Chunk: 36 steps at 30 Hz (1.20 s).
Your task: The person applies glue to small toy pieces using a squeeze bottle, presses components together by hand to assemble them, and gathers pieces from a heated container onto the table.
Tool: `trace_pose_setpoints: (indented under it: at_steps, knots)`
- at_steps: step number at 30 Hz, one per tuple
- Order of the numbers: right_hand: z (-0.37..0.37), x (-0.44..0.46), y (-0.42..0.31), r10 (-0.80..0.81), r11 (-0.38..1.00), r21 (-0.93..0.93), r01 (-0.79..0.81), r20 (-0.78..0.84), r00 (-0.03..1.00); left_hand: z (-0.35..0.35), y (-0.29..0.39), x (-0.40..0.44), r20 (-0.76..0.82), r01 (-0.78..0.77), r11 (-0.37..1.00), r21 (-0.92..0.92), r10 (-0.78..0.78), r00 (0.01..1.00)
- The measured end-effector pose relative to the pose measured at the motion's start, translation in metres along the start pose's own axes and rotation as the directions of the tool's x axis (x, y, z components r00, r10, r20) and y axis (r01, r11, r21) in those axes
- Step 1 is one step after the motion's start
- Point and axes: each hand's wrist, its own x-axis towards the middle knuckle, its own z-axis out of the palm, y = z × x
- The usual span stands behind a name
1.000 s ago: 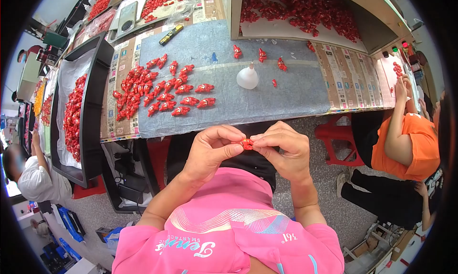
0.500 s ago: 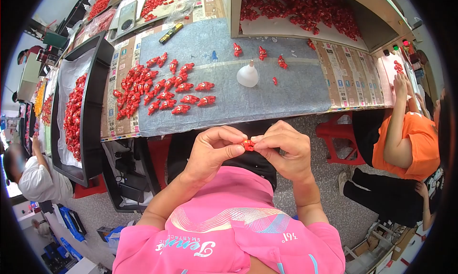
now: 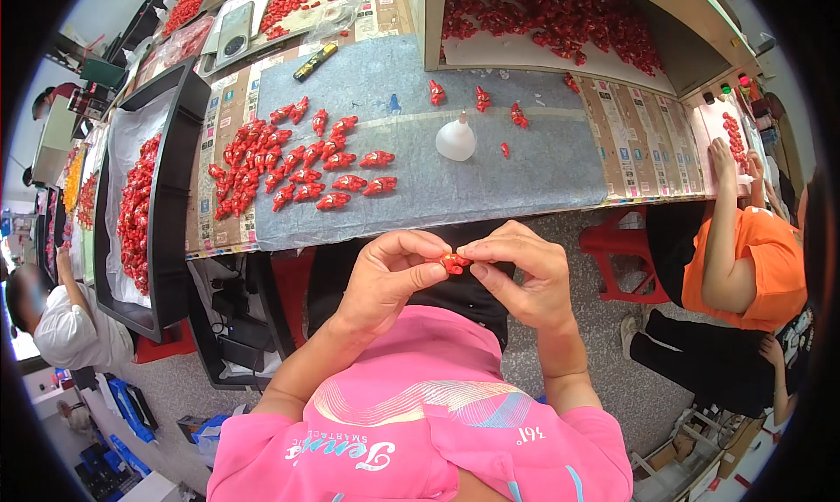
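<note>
Left hand (image 3: 389,279) and right hand (image 3: 523,276) sit just off near edge of counter (image 3: 632,152). Open lane runs along near right of mat (image 3: 538,180), in front of upright bottle (image 3: 455,142). Loose pieces (image 3: 520,115) dot route right of and beyond it. Cluster (image 3: 252,156) crowds left; tall-sided tray (image 3: 171,206) bars way farther left. At far edge, box (image 3: 433,21) wall blocks sideways passage; mouth faces mat.

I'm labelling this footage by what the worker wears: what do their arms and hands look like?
The left hand and right hand are bare, with no gloves, rings or watch visible. The forearms are uncovered below short pink sleeves. The matching pink shirt has a wavy fine-line print and white and blue lettering.
</note>
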Motion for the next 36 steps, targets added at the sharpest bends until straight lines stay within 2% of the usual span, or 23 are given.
trace_pose_setpoints:
  at_steps: [1, 5, 8, 10, 14, 23, 36]
  knots:
    - [-0.001, 0.000, 0.000, 0.063, 0.997, 0.039, -0.064, 0.024, 0.998, 0.000, 0.001, 0.000, 0.000, 0.007, 1.000, -0.016, -0.007, 1.000]
    - [-0.001, 0.000, 0.002, 0.087, 0.995, 0.049, -0.089, 0.035, 0.996, -0.001, 0.000, -0.001, -0.002, 0.004, 1.000, -0.001, -0.004, 1.000]
    - [0.000, -0.001, 0.005, 0.083, 0.995, 0.056, -0.084, 0.014, 0.996, -0.002, 0.000, 0.000, 0.024, -0.020, 0.999, 0.028, 0.019, 1.000]
    - [0.000, -0.002, 0.009, 0.001, 1.000, 0.012, -0.001, 0.043, 0.999, -0.001, 0.001, 0.000, 0.047, -0.031, 0.999, 0.032, 0.029, 0.998]
    - [0.002, -0.003, 0.007, 0.040, 0.999, 0.016, -0.040, 0.027, 0.999, -0.001, 0.001, -0.001, 0.026, -0.057, 0.996, 0.069, 0.055, 0.998]
    - [0.008, -0.001, 0.006, -0.036, 0.999, -0.018, 0.036, -0.032, 0.999, -0.003, -0.003, 0.000, -0.003, -0.090, 0.983, 0.159, 0.092, 0.996]
    - [0.012, 0.004, 0.014, -0.018, 1.000, 0.001, 0.018, -0.031, 0.999, -0.003, -0.002, 0.001, -0.038, -0.065, 0.997, 0.028, 0.066, 0.997]
